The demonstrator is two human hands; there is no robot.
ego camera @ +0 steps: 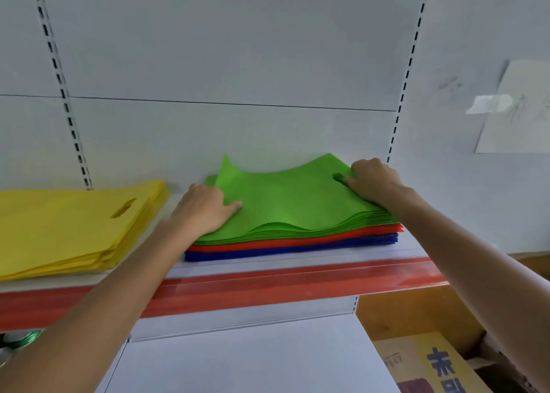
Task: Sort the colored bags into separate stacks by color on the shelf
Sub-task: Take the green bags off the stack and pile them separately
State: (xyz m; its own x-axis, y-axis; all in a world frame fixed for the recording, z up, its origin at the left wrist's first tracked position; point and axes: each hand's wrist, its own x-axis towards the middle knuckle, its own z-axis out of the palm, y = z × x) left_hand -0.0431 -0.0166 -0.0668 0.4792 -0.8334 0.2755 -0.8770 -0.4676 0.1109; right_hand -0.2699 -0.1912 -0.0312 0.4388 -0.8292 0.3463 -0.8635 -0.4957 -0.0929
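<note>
Three colours of bag lie in one pile at the middle of the shelf (412, 246): green bags (291, 202) on top, red bags (297, 239) under them and blue bags (268, 253) at the bottom, touching the shelf board. The uppermost green sheets are lifted and wavy, and their far corners stand up against the back panel (238, 65). The left hand (205, 208) grips the left edge of the green layer, with the thumb laid flat on top and the fingers curled out of sight behind the raised edge. The right hand (372, 181) grasps the right edge, fingers curled over it and the thumb beside the handle slot (337, 177) cut in the top bag. Both forearms reach up from below. Left of the pile, apart from it, a separate stack of yellow bags (59, 229) lies flat on the same shelf, its own handle slot facing up. A red strip (268, 285) runs along the shelf's front edge. Two slotted uprights (59, 80) frame the white back panel. A sheet of paper (518, 109) is taped to the wall on the right. Below are a white lower shelf (253, 357) and, at the lower right, a cardboard box (431, 363) with printed characters. A small green-rimmed object at the lower left is too blurred to identify.
</note>
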